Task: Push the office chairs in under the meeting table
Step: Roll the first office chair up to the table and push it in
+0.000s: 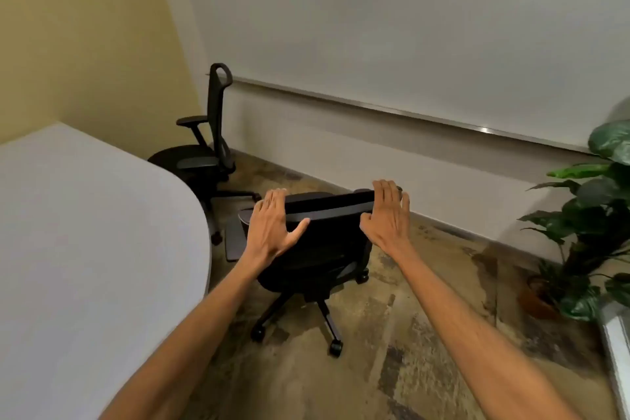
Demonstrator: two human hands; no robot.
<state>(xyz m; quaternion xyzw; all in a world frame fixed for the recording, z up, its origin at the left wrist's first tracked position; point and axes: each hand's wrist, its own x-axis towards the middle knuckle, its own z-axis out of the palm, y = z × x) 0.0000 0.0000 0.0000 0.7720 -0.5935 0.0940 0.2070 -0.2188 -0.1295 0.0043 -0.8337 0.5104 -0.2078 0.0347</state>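
Note:
A black office chair (324, 245) on castors stands on the carpet just right of the white meeting table (85, 249), its back toward me. My left hand (272, 225) lies over the left end of the backrest's top edge, fingers straight and thumb spread. My right hand (388, 215) is at the right end, also flat with fingers apart. Neither hand is curled around the backrest. A second black office chair (204, 150) stands farther off by the table's far rounded corner, seen side-on, its seat partly behind the table edge.
A white wall with a metal rail (409, 112) runs behind the chairs, a yellow wall (85, 44) at the left. A potted plant (586, 232) stands at the right. A white unit's edge (618, 351) shows at the lower right. Patterned carpet (426, 317) covers the floor.

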